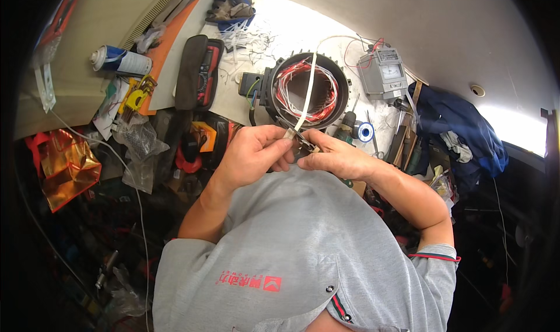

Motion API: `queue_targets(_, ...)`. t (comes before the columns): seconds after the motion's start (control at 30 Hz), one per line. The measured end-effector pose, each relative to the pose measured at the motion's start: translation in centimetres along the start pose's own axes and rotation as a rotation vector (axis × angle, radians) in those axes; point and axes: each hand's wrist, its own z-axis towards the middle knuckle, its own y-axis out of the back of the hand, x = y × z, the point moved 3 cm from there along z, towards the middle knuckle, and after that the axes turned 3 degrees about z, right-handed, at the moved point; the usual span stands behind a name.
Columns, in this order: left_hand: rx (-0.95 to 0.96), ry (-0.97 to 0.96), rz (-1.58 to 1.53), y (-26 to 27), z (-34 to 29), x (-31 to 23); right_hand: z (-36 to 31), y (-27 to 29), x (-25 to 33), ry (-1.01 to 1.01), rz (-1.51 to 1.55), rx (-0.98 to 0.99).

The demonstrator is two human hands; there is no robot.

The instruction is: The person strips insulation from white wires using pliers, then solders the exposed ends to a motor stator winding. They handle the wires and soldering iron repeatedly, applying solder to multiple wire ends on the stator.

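Observation:
A flat white cable (308, 90) hangs across the open motor housing (268, 96), which has red and white windings (286, 82) round its inside. My left hand (251, 152) pinches the cable's near end between thumb and fingers. Close against it, my right hand (340, 156) is closed round a small dark hand tool (304, 141), seemingly pliers or cutters. Its jaws are at the cable end; fingers hide most of the tool, so whether they grip the cable is unclear. Both hands are in front of my chest, at the housing's near side.
Right of the housing stand a grey analog meter (383, 72), a solder reel (365, 132) and a drill-like tool (348, 122). A red multimeter in a black case (201, 72), a spray can (121, 61) and white cable ties (239, 36) lie left. Dark blue cloth (461, 122) is bunched far right.

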Motion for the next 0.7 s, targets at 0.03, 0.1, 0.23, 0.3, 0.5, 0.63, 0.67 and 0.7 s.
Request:
queue_targets(0.03,0.009,-0.009,0.007,0.1,0.1,0.0,0.2,-0.1,-0.1,0.007,0.032,0.000)
queue_targets(0.1,0.027,-0.028,0.023,0.3,0.2,-0.1,0.8,-0.6,-1.0,0.051,0.062,-0.038)
queue_targets(0.23,-0.002,-0.015,0.030,0.5,0.0,-0.1,0.7,-0.6,-0.6,0.004,0.010,-0.049)
queue_targets(0.3,-0.031,0.007,0.036,0.5,-0.1,-0.1,0.5,-1.0,-0.8,-0.019,0.101,-0.041)
queue_targets(0.5,-0.111,-0.735,0.172,0.0,0.0,0.7,-0.1,-2.3,-0.9,0.056,0.267,0.049)
queue_targets(0.63,0.016,-0.738,0.005,-0.2,-0.1,0.6,-0.8,-3.1,0.0,0.080,0.364,0.096)
queue_targets(0.67,0.046,-0.699,-0.062,-0.3,-0.1,0.7,-0.8,-3.1,0.0,0.076,0.353,0.104)
queue_targets(0.7,0.057,-0.704,-0.073,-0.3,-0.1,0.7,-0.7,-3.0,0.1,0.071,0.342,0.113)
